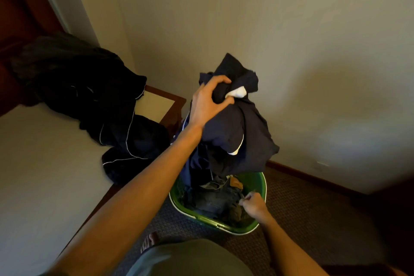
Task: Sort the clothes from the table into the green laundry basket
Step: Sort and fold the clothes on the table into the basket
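Note:
My left hand (208,101) grips a bunched navy garment (239,132) with white trim, held up above the green laundry basket (259,182) so that its lower folds hang into the basket. The basket stands on the carpet and holds jeans (215,201) and other dark clothes. My right hand (254,205) is down inside the basket at its near right side, fingers curled and pinching a piece of the clothing there. More dark clothes with white piping (107,119) lie heaped on the white-topped table (40,175) at the left.
The table's wooden edge runs diagonally beside the basket. A beige wall with a wooden skirting board (313,177) is close behind the basket. Patterned brown carpet (302,215) covers the floor. My bare foot (150,241) shows near the table's edge.

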Available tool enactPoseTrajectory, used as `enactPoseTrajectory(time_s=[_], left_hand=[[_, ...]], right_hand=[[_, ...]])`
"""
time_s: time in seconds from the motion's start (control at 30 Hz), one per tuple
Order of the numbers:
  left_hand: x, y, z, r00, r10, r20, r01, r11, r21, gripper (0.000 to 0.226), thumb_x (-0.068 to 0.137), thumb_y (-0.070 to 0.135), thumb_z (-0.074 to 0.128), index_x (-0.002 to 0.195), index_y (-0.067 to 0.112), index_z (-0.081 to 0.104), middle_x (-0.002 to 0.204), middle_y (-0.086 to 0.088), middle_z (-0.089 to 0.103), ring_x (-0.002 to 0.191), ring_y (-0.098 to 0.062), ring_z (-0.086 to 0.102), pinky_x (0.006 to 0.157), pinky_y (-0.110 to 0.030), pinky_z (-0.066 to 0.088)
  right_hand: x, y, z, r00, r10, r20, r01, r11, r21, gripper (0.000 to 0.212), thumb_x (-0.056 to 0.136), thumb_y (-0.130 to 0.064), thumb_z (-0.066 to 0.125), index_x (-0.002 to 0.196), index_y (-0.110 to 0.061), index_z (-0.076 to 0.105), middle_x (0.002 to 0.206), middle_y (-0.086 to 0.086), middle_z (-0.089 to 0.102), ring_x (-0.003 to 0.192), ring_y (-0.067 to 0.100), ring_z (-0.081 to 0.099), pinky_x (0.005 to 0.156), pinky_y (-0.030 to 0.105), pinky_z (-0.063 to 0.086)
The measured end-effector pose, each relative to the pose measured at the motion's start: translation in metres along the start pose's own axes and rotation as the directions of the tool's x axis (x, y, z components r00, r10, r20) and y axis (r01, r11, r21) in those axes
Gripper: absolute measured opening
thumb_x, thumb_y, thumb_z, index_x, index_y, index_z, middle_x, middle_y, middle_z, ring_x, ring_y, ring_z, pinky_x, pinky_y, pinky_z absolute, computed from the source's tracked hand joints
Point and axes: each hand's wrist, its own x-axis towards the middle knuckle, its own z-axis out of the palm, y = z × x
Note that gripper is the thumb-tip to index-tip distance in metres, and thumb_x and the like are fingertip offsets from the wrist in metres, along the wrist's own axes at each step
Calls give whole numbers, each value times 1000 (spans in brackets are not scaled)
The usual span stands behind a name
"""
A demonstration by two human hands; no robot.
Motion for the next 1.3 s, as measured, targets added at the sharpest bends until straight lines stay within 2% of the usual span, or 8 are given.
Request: enactPoseTrajectory(time_s=[0.1,0.2,0.33,0.53,0.7,0.97,1.17,1.3], left_hand=[[-28,-35,31,946,-240,216,232,971,63,50,80,42,70,126,33,53,127,-6,62,119,-28,59,93,-34,47],[-67,-73,45,769,-482,420,434,876,209,50,90,35,72,135,29,53,132,-8,60,125,-26,57,99,-29,44],[-99,-99,37,646,-613,455,542,788,292,33,92,37,70,124,29,63,134,-4,61,125,-23,58,100,-32,47],[-122,-108,-7,649,-677,347,628,734,258,16,98,28,62,110,24,71,112,1,69,110,-15,65,94,-27,49],[-139,-116,-56,654,-724,221,682,690,241,14,96,24,64,107,23,72,105,3,72,101,-10,66,98,-29,50],[-138,-143,-143,700,-709,88,672,696,254,20,93,21,67,113,23,70,113,4,67,104,-9,63,93,-25,47],[-124,-178,-222,703,-712,5,689,682,247,16,90,19,70,95,34,68,97,6,67,97,-15,67,89,-29,52],[-123,-199,-277,696,-715,-65,708,669,227,13,91,15,69,102,20,71,98,3,67,93,-12,64,79,-19,45]], right_hand=[[-3,13,-2,1000,-5,18,5,1000,8,17,85,-18,72,75,-11,59,71,4,62,64,16,58,59,27,43],[-5,20,-2,999,17,49,-21,996,89,15,81,-12,73,73,-11,60,58,4,59,53,18,56,54,28,43],[-8,11,-6,994,11,111,-25,992,126,12,87,-19,68,90,-9,61,70,9,62,56,19,57,46,25,41],[-8,-31,8,973,-67,223,27,984,179,8,93,-17,64,92,-11,58,78,9,59,58,16,54,48,27,41],[-14,-93,29,930,-225,291,179,968,175,9,94,-17,64,94,-9,60,80,8,62,62,15,59,55,28,46],[-40,-242,61,811,-519,269,481,854,199,16,94,-19,67,93,-4,63,75,10,63,61,15,60,59,28,47],[-44,-342,102,757,-596,268,556,803,213,16,96,-21,66,96,-5,62,79,10,63,67,18,61,64,31,48],[-44,-385,136,758,-604,246,564,797,217,12,95,-20,65,95,-9,63,79,11,64,69,21,61,62,32,48]])
